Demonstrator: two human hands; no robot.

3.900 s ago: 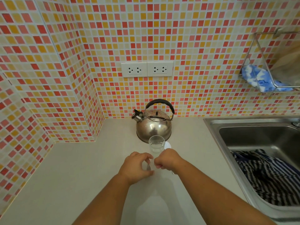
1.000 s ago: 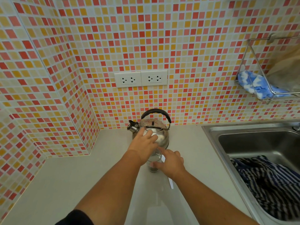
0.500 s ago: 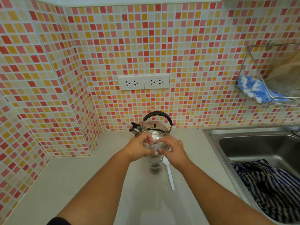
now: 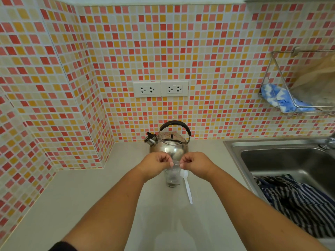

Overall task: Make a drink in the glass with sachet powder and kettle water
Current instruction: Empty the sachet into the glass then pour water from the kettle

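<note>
A clear glass (image 4: 171, 178) stands upright on the pale counter (image 4: 90, 196), with a little dark powder at its bottom. Directly above its mouth, my left hand (image 4: 155, 163) and my right hand (image 4: 195, 163) pinch the two ends of a small clear sachet (image 4: 175, 163). A steel kettle (image 4: 169, 143) with a black handle stands just behind the glass, spout to the left. A white plastic spoon (image 4: 187, 188) lies on the counter right of the glass, its bowl partly hidden behind my right hand.
A steel sink (image 4: 282, 160) at the right holds a dark striped cloth (image 4: 297, 200). A wire wall rack (image 4: 297, 98) carries a blue and white cloth. Two white sockets (image 4: 160, 88) sit on the tiled wall above the kettle.
Both hands have closed onto the sachet ends and now hold it a little lower, right over the glass. The glass, kettle and spoon have stayed in place.
</note>
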